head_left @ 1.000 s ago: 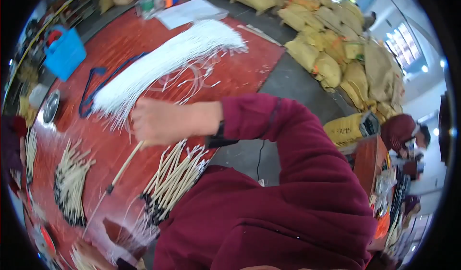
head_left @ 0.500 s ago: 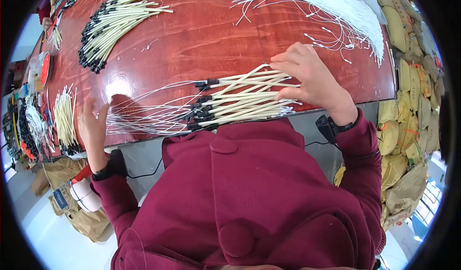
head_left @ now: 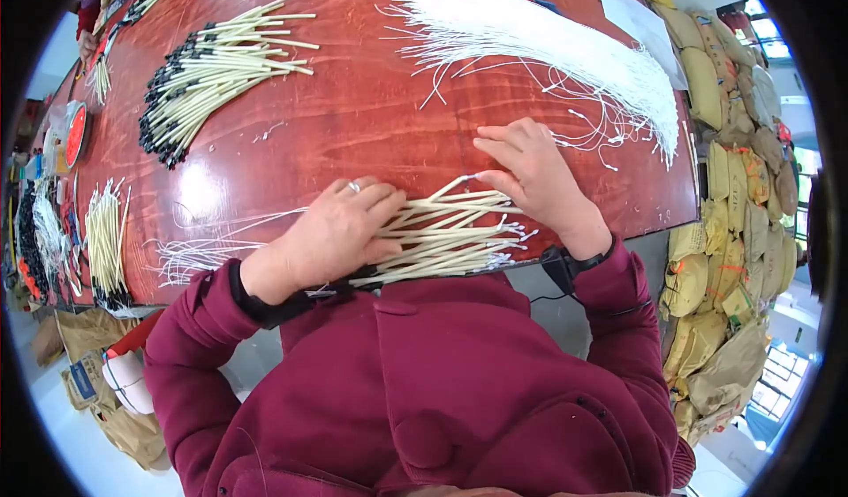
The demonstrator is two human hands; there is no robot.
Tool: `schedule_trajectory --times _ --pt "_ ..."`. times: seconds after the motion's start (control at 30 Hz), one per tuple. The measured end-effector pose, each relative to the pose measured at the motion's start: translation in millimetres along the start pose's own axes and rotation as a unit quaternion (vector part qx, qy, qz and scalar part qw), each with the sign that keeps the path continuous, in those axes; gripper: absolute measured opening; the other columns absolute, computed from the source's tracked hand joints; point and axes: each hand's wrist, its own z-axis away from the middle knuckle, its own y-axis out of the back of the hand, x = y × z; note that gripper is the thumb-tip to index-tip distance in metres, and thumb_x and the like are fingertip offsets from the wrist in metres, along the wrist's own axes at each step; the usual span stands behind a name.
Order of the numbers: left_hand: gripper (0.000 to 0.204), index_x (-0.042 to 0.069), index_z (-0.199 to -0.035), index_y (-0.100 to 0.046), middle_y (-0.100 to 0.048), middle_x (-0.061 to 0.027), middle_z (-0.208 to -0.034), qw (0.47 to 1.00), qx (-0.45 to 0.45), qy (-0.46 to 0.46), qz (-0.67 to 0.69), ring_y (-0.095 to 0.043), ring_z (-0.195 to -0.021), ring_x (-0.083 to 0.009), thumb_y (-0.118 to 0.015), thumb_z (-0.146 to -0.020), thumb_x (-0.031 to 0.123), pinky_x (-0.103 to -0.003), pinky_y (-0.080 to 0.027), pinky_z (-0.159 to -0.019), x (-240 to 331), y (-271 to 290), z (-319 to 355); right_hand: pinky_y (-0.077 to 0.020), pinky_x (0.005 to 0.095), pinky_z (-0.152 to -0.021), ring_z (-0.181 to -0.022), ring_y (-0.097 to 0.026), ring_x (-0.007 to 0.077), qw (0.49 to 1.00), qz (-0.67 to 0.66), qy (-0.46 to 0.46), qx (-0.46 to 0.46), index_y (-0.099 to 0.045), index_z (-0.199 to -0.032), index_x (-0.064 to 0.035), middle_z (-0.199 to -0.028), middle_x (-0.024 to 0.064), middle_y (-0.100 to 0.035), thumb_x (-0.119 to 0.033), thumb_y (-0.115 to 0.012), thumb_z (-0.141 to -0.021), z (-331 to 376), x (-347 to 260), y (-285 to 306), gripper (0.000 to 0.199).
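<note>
Several pale yellow tubes [head_left: 455,235] lie in a loose pile along the table's near edge, white tips to the right. My left hand [head_left: 331,232], a ring on one finger, lies over their left ends, covering the black ends there. Its fingers are bent over the tubes with the thumb apart, and I see nothing gripped. White cords [head_left: 208,254] trail left from under that hand. My right hand [head_left: 539,179] is open beside the tubes' right ends, its thumb at the tip of one slanting tube [head_left: 449,188].
A larger pile of black-ended tubes [head_left: 216,68] lies at the far left. A thick bundle of white cords [head_left: 539,33] is at the far right. Another tube bundle [head_left: 108,241] lies at the left edge near a red round dish [head_left: 77,136]. Stacked sacks [head_left: 738,197] stand right of the table.
My left hand has moved right, from the loose cords onto the tubes' black ends. My right hand stays near the white tips, slightly lower. The whole view has shifted a little.
</note>
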Motion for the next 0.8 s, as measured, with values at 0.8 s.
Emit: schedule_trajectory --times 0.8 --pt "0.034 0.003 -0.111 -0.062 -0.064 -0.0156 -0.107 0.996 0.077 0.042 0.001 -0.066 -0.095 -0.0373 -0.075 -0.085 0.021 -0.046 -0.055 -0.081 -32 4 -63 -0.0432 0.0453 -0.104 -0.121 -0.05 0.0337 0.991 0.12 -0.06 -0.006 -0.052 -0.14 0.0052 -0.149 0.0142 -0.05 -0.024 -0.062 -0.096 -35 36 -29 0.054"
